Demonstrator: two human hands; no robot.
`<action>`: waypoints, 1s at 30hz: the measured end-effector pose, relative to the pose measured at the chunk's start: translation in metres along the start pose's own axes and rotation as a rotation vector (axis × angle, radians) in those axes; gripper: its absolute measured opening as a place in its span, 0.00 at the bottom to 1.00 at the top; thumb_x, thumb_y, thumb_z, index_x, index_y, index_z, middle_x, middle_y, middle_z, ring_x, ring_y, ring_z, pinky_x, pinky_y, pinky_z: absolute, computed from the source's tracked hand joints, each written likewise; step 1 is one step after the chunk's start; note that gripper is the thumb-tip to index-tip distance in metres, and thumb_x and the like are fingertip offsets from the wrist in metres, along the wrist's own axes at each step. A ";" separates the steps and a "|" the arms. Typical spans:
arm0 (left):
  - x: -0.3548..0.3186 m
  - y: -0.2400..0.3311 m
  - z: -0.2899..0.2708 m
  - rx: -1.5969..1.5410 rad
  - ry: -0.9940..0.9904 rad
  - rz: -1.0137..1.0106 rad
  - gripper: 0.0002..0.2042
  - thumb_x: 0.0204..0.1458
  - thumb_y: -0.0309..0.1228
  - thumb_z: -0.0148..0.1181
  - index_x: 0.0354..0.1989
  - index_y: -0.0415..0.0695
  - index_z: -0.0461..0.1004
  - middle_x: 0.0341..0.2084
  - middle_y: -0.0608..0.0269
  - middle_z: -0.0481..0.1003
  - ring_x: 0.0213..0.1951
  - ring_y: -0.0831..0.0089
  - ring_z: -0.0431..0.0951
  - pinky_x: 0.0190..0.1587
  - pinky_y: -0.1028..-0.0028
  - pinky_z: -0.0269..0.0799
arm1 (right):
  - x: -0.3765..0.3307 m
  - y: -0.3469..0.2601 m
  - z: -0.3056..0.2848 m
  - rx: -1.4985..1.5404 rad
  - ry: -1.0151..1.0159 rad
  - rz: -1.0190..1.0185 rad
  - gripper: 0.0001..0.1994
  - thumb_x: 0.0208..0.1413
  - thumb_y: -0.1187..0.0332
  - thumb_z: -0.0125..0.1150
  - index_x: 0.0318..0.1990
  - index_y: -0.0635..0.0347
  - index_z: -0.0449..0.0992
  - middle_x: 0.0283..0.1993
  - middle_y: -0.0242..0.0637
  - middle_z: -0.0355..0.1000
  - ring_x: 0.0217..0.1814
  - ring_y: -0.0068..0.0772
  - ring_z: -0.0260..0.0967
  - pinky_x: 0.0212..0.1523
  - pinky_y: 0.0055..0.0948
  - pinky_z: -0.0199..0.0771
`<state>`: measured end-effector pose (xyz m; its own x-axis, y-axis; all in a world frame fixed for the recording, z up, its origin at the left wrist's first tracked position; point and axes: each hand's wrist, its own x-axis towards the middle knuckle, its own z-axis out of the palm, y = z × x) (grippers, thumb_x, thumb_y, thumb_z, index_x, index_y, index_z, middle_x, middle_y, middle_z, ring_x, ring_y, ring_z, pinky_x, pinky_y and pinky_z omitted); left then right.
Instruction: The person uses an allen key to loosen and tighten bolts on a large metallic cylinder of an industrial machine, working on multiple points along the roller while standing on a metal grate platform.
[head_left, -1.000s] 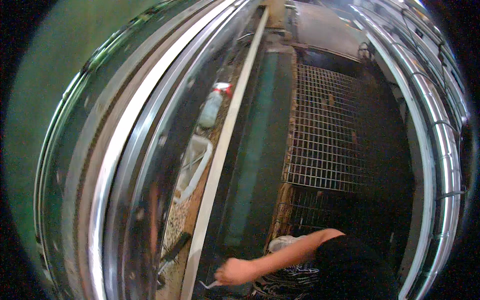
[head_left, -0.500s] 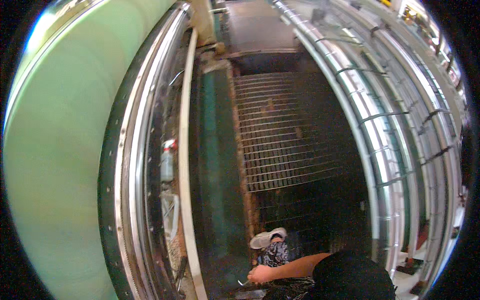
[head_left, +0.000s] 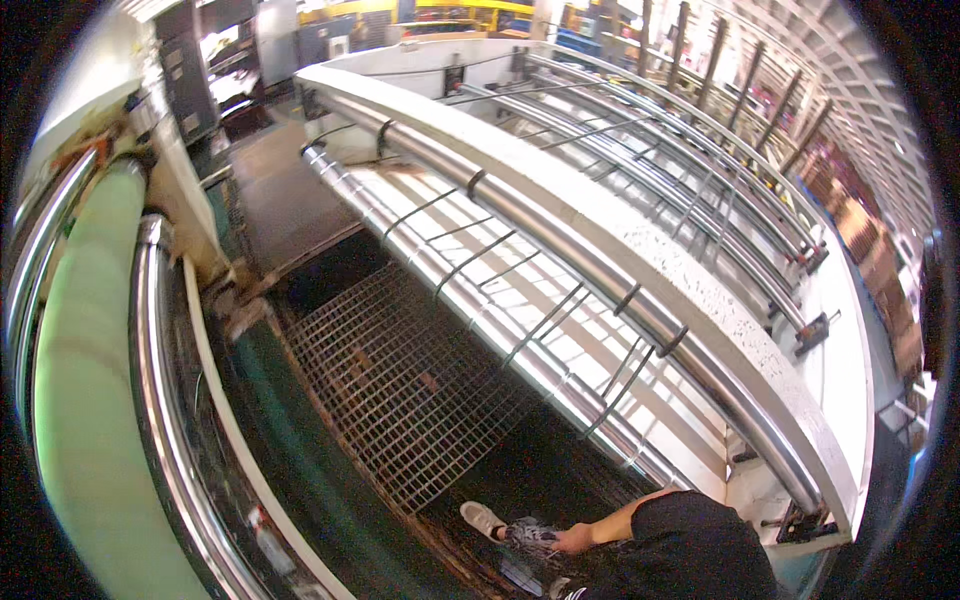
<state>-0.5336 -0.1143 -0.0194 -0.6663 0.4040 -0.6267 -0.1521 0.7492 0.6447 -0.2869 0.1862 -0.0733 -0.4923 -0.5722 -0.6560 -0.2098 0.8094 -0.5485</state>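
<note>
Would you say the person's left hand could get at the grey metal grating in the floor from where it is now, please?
Probably yes. The left hand hangs low beside the white shoe, and the grey metal floor grating lies open just ahead with nothing between them, though the person would likely have to bend further down.

Metal grate floor (head_left: 400, 390), dark, set btwn a green machine roller at left and long steel rollers at right. A foot in a light shoe (head_left: 483, 520) stands on its near edge. Small bits of debris sit on the mesh.
</note>
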 end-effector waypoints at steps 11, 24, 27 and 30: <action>0.121 0.124 -0.147 0.196 -0.137 0.105 0.16 0.51 0.40 0.51 0.42 0.42 0.67 0.42 0.47 0.67 0.43 0.49 0.67 0.46 0.57 0.63 | 0.110 0.019 -0.093 0.569 -0.055 0.371 0.16 0.58 0.60 0.40 0.46 0.62 0.66 0.47 0.53 0.66 0.43 0.55 0.66 0.44 0.48 0.64; 0.213 0.210 -0.224 0.247 -0.269 0.209 0.15 0.50 0.40 0.53 0.37 0.42 0.69 0.38 0.46 0.69 0.41 0.50 0.69 0.44 0.58 0.64 | 0.093 0.007 -0.179 0.772 0.399 0.423 0.20 0.56 0.58 0.40 0.39 0.68 0.69 0.38 0.56 0.69 0.43 0.55 0.66 0.40 0.44 0.65; 0.239 0.214 -0.254 0.255 -0.235 0.159 0.14 0.49 0.40 0.53 0.36 0.41 0.69 0.37 0.46 0.69 0.40 0.50 0.69 0.43 0.58 0.65 | 0.099 0.001 -0.248 0.811 0.291 0.406 0.20 0.56 0.57 0.40 0.40 0.68 0.69 0.38 0.56 0.69 0.42 0.56 0.66 0.40 0.45 0.65; 0.270 0.214 -0.274 0.250 -0.235 0.122 0.14 0.49 0.40 0.53 0.35 0.41 0.70 0.36 0.46 0.70 0.40 0.50 0.70 0.43 0.58 0.65 | 0.121 0.008 -0.305 0.825 0.294 0.418 0.21 0.56 0.56 0.40 0.40 0.68 0.69 0.38 0.56 0.69 0.42 0.56 0.67 0.40 0.46 0.65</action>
<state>-0.9461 0.0118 0.0689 -0.4786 0.5858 -0.6541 0.1207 0.7817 0.6118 -0.6056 0.1642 0.0010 -0.6076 -0.1133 -0.7862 0.6332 0.5284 -0.5655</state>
